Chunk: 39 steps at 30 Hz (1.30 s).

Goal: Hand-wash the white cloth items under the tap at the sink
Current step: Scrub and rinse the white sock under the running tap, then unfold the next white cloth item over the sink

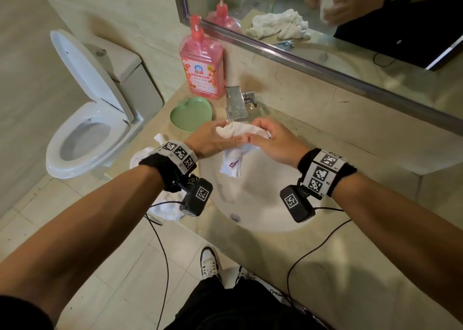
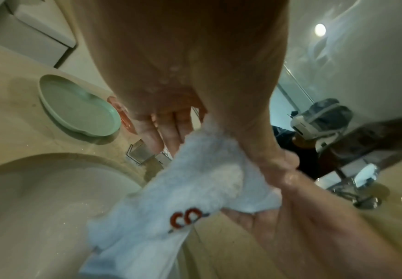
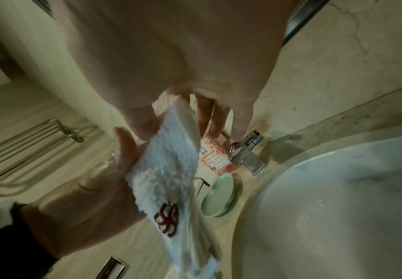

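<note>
A white terry cloth (image 1: 238,130) with a red embroidered mark is bunched between both hands, just in front of the chrome tap (image 1: 236,104). Its loose end (image 1: 231,165) hangs down over the white sink basin (image 1: 265,204). My left hand (image 1: 215,139) grips the cloth's left side and my right hand (image 1: 273,139) grips the right side, the knuckles nearly touching. The left wrist view shows the cloth (image 2: 195,179) pinched under the left thumb. In the right wrist view the cloth (image 3: 169,169) lies between both palms. More white cloths (image 1: 141,158) sit on the counter at the left.
A pink soap pump bottle (image 1: 201,63) and a green heart-shaped dish (image 1: 191,114) stand left of the tap. The toilet (image 1: 87,121) with its lid up is further left. The mirror (image 1: 325,28) runs along the back wall. Wrist camera cables hang over the counter's front edge.
</note>
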### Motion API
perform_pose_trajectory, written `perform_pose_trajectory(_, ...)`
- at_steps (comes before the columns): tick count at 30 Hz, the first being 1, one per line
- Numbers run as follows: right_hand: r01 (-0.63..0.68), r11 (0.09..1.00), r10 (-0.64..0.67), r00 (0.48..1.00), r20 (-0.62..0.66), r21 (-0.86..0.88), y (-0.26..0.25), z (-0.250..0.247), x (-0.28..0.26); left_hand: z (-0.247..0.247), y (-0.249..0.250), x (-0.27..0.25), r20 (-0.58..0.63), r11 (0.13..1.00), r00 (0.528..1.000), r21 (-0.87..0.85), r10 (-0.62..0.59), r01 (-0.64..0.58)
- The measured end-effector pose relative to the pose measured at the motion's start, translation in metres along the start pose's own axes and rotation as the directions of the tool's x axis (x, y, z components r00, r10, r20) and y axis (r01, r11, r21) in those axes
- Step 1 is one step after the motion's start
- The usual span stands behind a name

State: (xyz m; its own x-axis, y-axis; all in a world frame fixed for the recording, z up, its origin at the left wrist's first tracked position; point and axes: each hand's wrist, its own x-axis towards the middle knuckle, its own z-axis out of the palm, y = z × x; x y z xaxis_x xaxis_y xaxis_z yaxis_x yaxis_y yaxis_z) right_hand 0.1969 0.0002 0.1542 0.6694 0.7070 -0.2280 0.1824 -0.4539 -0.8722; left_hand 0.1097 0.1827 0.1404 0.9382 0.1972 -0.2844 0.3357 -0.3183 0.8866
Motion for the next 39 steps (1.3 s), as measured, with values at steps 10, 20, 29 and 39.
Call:
perform_pose_trajectory(10,-0.092,0.979,0.085,0.995,0.043,0.184,0.017,-0.013,-0.017,0.007,0.011,-0.004,0.102,0.996,0.994,-0.078,-0.026,0.034)
perform_pose_trajectory(20,-0.168,0.927,0.221,0.967,-0.125,0.334,-0.001,0.014,-0.072,0.01,0.01,-0.023,0.078,0.973,0.984,0.155,0.163,-0.173)
perform_pose_trajectory(29,-0.251,0.752,0.453,0.869,-0.201,0.61,0.023,0.074,-0.179,0.048,-0.031,-0.087,0.468,0.993,0.882,0.073,0.052,-0.098)
perform_pose_trajectory(39,-0.323,0.673,0.618,0.739,-0.268,0.665,0.122,0.048,-0.258,0.174,-0.049,-0.093,0.364,0.986,0.917,0.034,-0.165,0.163)
